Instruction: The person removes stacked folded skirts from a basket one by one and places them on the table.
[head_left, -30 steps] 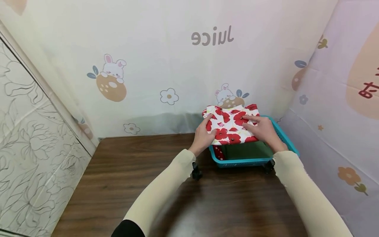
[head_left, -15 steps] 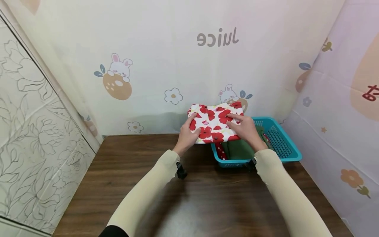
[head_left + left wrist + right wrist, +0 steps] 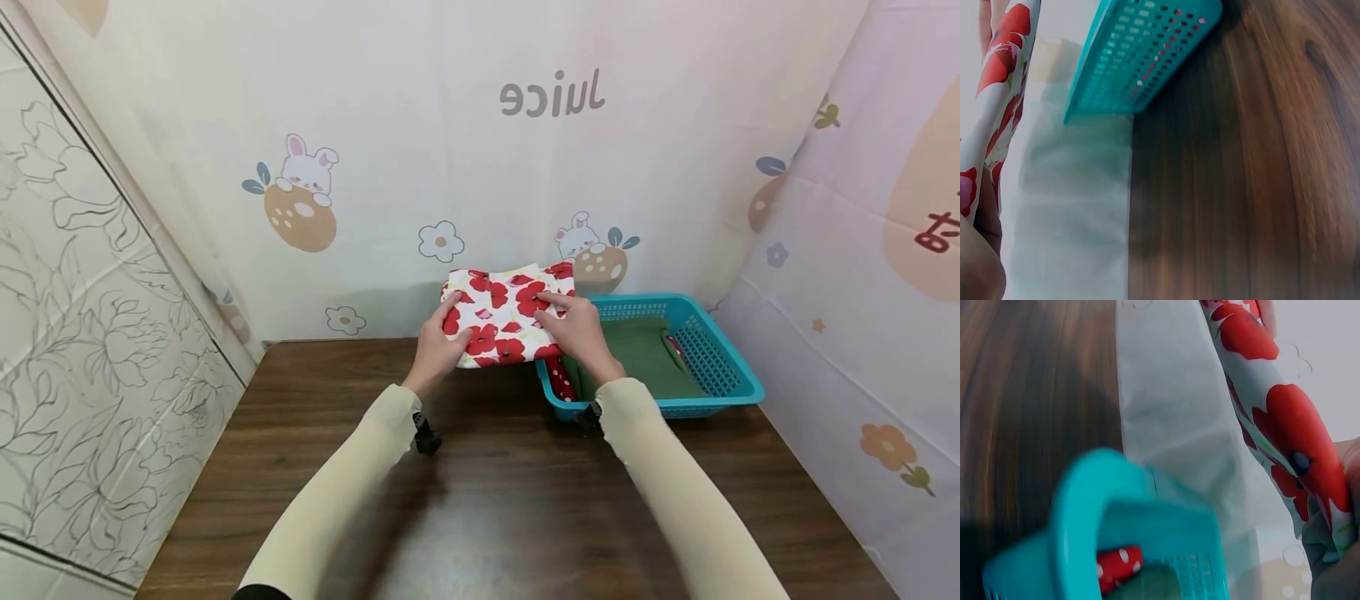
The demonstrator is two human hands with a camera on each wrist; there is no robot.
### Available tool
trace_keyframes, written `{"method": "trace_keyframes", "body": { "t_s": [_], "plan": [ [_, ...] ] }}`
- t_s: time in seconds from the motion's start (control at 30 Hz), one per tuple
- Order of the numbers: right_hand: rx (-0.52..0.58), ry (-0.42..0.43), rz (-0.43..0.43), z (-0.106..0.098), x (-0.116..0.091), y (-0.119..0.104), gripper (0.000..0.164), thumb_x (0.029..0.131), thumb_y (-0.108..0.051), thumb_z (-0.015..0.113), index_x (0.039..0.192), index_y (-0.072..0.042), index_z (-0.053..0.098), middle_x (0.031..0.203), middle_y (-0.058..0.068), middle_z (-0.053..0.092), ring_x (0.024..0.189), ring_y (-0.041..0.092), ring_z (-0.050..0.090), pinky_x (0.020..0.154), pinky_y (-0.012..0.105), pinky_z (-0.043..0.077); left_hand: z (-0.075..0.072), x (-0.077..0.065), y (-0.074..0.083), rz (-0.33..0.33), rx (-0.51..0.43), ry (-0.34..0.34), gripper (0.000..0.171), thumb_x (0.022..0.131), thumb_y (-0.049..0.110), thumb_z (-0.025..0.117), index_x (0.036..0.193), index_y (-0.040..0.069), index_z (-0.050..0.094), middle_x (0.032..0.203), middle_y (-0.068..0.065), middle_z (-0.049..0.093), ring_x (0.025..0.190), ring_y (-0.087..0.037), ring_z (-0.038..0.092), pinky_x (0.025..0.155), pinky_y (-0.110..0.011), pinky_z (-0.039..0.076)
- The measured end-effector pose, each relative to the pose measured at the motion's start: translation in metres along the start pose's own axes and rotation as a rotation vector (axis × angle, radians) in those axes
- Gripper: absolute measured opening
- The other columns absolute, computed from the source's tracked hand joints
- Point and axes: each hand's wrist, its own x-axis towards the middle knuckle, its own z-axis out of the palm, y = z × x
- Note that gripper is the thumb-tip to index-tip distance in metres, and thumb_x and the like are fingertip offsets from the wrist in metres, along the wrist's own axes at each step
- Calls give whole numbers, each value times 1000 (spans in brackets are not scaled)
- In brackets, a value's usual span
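Observation:
A folded white cloth with red flowers point(image 3: 502, 321) is held up off the table between both hands. My left hand point(image 3: 438, 346) grips its left edge, thumb on top and fingers reaching around the side. The right hand point(image 3: 581, 332) pinches the cloth at its right side. In the left wrist view the cloth point(image 3: 1007, 81) shows edge-on, in several layers; the right wrist view shows its folded edge point(image 3: 1291, 425) too. Just right of the cloth stands a turquoise plastic basket point(image 3: 738, 375), partly behind the right hand.
Inside the basket lie a folded dark green cloth point(image 3: 648, 358) and a red cloth with white dots point(image 3: 558, 379). The brown wooden table point(image 3: 480, 500) ends at a printed white backdrop point(image 3: 375, 208) behind. Another printed sheet point(image 3: 847, 333) hangs at the right.
Both hands have carried the flowered cloth leftward, from above the basket to beside its left end. More of the green cloth and the basket's inside now shows.

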Motion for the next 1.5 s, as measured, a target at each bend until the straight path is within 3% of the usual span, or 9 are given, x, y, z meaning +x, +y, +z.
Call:
{"method": "trace_keyframes", "body": {
  "t_s": [0.27,0.47,0.7,1.0,1.27,1.5],
  "plan": [
    [35,-33,15,29,1,-11,47,97,-29,72,142,-19,64,152,15,54,136,33,50,93,48,60,-25,-7,-19,-19,-1,16,70,95,18,72,157,29,43,158,-8,44,140,-28,44,111,-52,48],
    [22,-42,-28,54,-3,-21,43,97,-26,72,139,-16,67,146,16,60,132,34,53,98,47,57,-43,-19,-36,-51,-6,34,71,94,17,73,157,28,44,159,-9,44,139,-28,44,114,-54,44],
    [23,-22,-44,84,-8,-32,44,95,-22,75,138,-14,68,132,16,68,125,33,58,90,44,60,-65,-28,-52,-77,32,34,71,92,20,74,156,29,46,158,-10,45,138,-31,45,115,-56,42],
    [69,-49,-32,120,-13,-38,44,96,-24,74,138,-15,67,140,14,64,125,30,59,92,43,60,-93,-35,-72,-113,115,28,70,93,21,74,157,28,45,158,-13,44,138,-34,44,114,-57,43],
    [40,-219,-54,141,-10,-34,51,97,-23,72,146,-15,60,138,14,64,110,27,60,89,40,60,-116,-37,-88,-106,210,5,73,92,20,75,158,26,43,163,-14,36,144,-38,38,114,-61,41],
    [63,-362,-81,158,-8,-27,57,98,-19,71,151,-10,53,151,14,56,130,30,56,108,45,51,-128,-38,-103,-105,270,-37,74,94,13,73,159,18,39,165,-20,30,145,-41,36,116,-62,39]
  ]
}}
